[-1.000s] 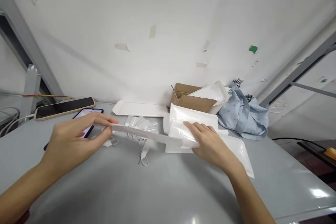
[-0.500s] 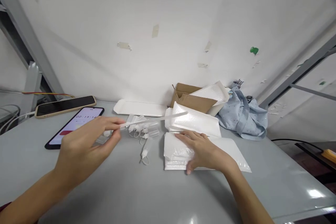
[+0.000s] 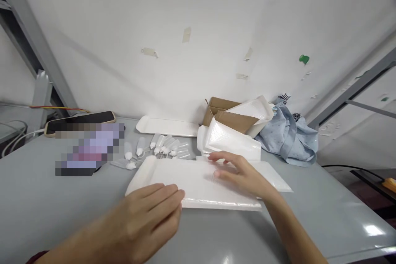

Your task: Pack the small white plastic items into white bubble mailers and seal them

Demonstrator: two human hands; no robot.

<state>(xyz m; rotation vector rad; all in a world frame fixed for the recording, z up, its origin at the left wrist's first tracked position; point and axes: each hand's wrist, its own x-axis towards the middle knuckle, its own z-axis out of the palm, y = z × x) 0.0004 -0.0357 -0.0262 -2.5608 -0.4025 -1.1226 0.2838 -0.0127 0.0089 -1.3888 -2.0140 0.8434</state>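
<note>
A white padded mailer point(image 3: 192, 181) lies flat across the grey table point(image 3: 62, 214) in front of me. My right hand point(image 3: 241, 175) rests on its right part with fingers stretched out and apart. My left hand point(image 3: 145, 222) hovers low at the mailer's near left edge, fingers extended together, holding nothing that I can see. Behind the mailer lie several small white dropper bottles point(image 3: 161, 146). More white padded mailers point(image 3: 230, 140) are stacked just beyond my right hand.
An open brown cardboard box point(image 3: 225, 113) stands at the back with a mailer leaning in it. A flat white carton point(image 3: 167, 126) lies by the wall. A light blue cloth point(image 3: 287, 138) is at the right. Two phones point(image 3: 80, 121) lie at the left.
The thin white strip that my left hand pulled away is gone from view. A mailer now lies spread flat before me, and my left hand has dropped to its near edge.
</note>
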